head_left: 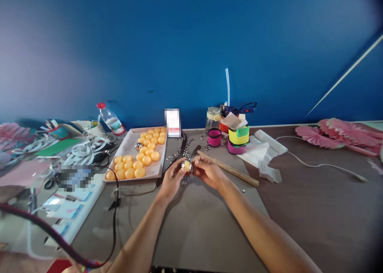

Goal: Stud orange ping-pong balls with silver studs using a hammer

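Observation:
An orange table tennis ball [187, 166], partly covered with shiny silver pieces, is held in the fingertips of my left hand [172, 180]. My right hand [209, 173] is closed in a pinch at the ball's right side; whatever lies between its fingertips is too small to make out. Loose silver studs [188, 145] lie scattered on the grey mat [203, 229] behind and under my hands. To the left, a white tray [155, 173] holds several plain orange balls [139, 172] and one silver-covered ball [138, 146].
A hammer [230, 168] lies just right of my hands. Behind it stand a magenta ring-shaped container [214, 137], a clear jar [212, 117] and a yellow-green container [238, 136]. A bottle [112, 121] leans at back left. Cables [116, 213] hang in the left foreground.

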The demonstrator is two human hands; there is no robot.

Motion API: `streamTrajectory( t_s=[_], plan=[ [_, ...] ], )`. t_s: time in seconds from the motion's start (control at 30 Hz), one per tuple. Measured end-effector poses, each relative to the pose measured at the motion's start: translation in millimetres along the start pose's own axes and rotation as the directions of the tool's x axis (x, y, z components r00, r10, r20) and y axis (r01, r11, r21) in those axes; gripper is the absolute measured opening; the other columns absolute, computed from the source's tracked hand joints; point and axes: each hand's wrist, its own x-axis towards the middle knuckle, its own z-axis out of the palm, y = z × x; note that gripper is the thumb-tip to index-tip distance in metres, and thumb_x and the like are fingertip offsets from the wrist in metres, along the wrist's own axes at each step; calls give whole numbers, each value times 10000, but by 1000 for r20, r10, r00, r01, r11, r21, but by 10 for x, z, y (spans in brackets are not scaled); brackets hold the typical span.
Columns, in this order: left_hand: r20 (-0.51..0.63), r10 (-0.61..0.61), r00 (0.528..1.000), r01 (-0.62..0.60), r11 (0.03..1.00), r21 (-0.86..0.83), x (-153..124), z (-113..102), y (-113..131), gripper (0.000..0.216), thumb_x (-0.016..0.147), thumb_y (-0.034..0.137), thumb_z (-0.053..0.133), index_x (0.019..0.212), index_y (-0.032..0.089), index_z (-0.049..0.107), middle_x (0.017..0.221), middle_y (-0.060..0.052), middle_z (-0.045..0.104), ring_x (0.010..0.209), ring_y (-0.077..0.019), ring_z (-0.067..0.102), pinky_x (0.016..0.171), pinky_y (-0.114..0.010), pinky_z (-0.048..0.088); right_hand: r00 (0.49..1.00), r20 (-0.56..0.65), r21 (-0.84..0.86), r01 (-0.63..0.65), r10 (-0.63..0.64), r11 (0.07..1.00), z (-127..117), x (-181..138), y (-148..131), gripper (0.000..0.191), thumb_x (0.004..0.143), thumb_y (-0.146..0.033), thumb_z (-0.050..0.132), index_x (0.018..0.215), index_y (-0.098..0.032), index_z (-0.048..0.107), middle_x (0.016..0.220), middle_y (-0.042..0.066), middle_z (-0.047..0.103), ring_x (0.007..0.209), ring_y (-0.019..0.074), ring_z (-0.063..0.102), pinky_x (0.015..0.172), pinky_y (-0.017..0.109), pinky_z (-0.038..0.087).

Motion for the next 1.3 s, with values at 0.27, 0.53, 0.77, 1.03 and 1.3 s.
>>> streamTrajectory(
  t_s=[0.27,0.53,0.77,1.03,1.3],
  plan=[
    [56,-30,998,49,916,-398,-7,-17,24,368,747,328,710,1086,196,648,909,-41,654,726,-137,618,721,-302,482,885,158,-846,350,-437,403,-110,36,219,270,809,-159,478,1025,-196,635,886,67,575,838,186,520,764,314,426],
    [60,-45,997,67,895,-442,-1,-26,30,347,771,299,687,1098,197,632,923,-40,652,704,-131,614,719,-314,480,953,229,-972,236,-199,13,103,-31,213,241,872,-123,420,842,-149,658,865,112,601,819,200,520,751,307,395],
    [30,-50,998,58,891,-450,13,-42,31,373,749,308,709,1088,175,625,903,-46,658,698,-130,621,711,-300,483,944,230,-953,267,-235,141,35,-25,230,256,834,-74,395,810,-147,639,812,84,604,777,177,526,756,293,410],
    [16,-74,997,73,882,-465,25,-40,23,366,741,298,715,1070,170,619,878,-37,660,692,-132,627,704,-290,485,939,-49,-760,185,-339,623,-37,-11,168,113,740,-190,509,710,-194,618,707,20,609,685,168,544,689,283,410],
    [12,-84,996,81,894,-440,39,-60,-22,365,733,304,723,1060,180,618,862,-26,654,693,-133,635,702,-291,491,961,-174,-496,105,-216,862,-111,83,276,153,690,-304,551,770,-212,643,708,1,632,665,165,551,657,300,421]
  ],
)
